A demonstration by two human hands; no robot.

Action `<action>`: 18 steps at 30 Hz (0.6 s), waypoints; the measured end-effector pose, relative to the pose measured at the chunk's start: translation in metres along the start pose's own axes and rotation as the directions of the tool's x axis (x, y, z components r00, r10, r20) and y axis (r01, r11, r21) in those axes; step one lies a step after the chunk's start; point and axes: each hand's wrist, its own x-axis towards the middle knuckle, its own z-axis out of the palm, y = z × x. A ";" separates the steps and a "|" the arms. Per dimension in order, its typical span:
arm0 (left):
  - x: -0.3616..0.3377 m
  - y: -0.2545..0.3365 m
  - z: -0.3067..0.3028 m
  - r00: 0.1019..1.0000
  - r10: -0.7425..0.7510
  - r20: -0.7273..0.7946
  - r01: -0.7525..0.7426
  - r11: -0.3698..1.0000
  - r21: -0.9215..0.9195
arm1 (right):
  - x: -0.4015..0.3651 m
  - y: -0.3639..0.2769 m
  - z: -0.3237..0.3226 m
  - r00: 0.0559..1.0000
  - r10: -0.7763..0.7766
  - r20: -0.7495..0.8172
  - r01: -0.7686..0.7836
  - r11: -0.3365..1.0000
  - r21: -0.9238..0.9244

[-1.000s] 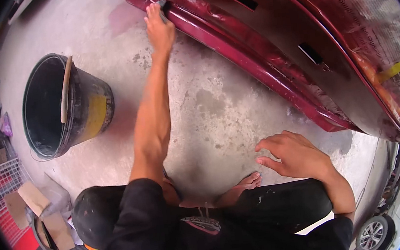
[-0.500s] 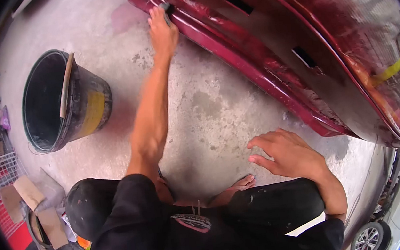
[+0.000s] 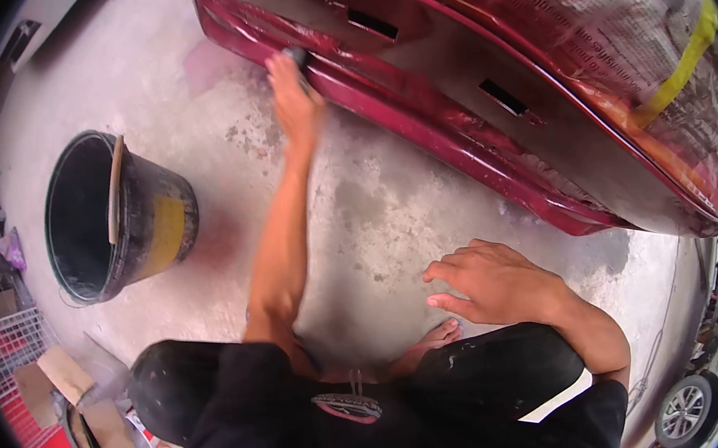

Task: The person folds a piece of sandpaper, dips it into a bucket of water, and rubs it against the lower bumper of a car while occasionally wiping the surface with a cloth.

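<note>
Left hand (image 3: 296,108) at eleven o'clock, grip closed around dark block (image 3: 298,56) against maroon panel (image 3: 418,119), right hand (image 3: 497,286) at four, grip loosely half-open, bare, black bucket (image 3: 143,181) at nine, contents unclear.

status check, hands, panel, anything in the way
Left hand gripping dark pad at red panel. Right hand empty, loosely open. Bucket off to the left, apart from panel.
</note>
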 end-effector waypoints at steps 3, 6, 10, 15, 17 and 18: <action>-0.001 0.009 -0.005 0.997 -0.045 0.068 0.047 0.999 -0.026 | 0.006 -0.001 -0.001 1.000 -0.004 0.017 0.003 1.000 0.010; 0.058 -0.053 0.002 0.987 -0.159 0.010 0.158 0.985 0.064 | -0.005 -0.004 0.004 0.997 0.032 0.074 -0.034 0.999 0.027; 0.119 -0.077 -0.014 0.918 -0.369 0.146 0.356 0.928 0.105 | -0.017 0.007 0.012 1.000 -0.009 0.003 0.009 0.999 0.031; 0.006 -0.008 -0.001 0.990 -0.124 0.065 0.123 0.992 0.022 | -0.002 -0.001 0.008 0.998 -0.047 -0.045 0.047 0.999 0.012; 0.011 -0.008 -0.008 0.989 -0.102 0.107 0.101 0.995 0.020 | 0.005 -0.008 0.003 0.997 -0.001 0.072 -0.001 1.000 0.019; 0.012 -0.011 -0.012 0.987 -0.099 0.125 0.098 0.995 0.018 | 0.004 -0.007 0.003 0.999 -0.011 0.030 0.010 1.000 0.027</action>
